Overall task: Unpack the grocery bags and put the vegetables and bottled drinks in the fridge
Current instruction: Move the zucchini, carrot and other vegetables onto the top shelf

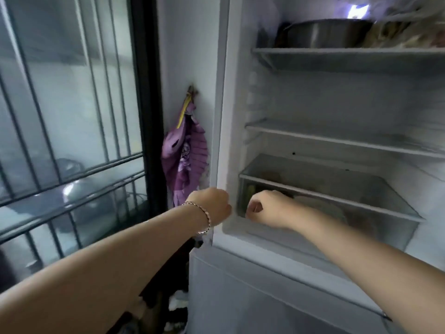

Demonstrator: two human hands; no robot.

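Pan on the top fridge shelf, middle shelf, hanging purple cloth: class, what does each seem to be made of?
Pan: bare metal, likely steel; grey sheen with streaked reflections.
Middle shelf: probably glass with a pale plastic edge; looks see-through, though blurred.
Purple cloth: soft fabric; it hangs in folds with pleated ruffles.

White fridge is standing wide open, light on up top. Two see-through shelves inside, the top shelf loaded and the middle shelf bare. Below that there's a glass cover over the clear crisper drawer. Something green and something pale and round sit in it, too blurry to name.
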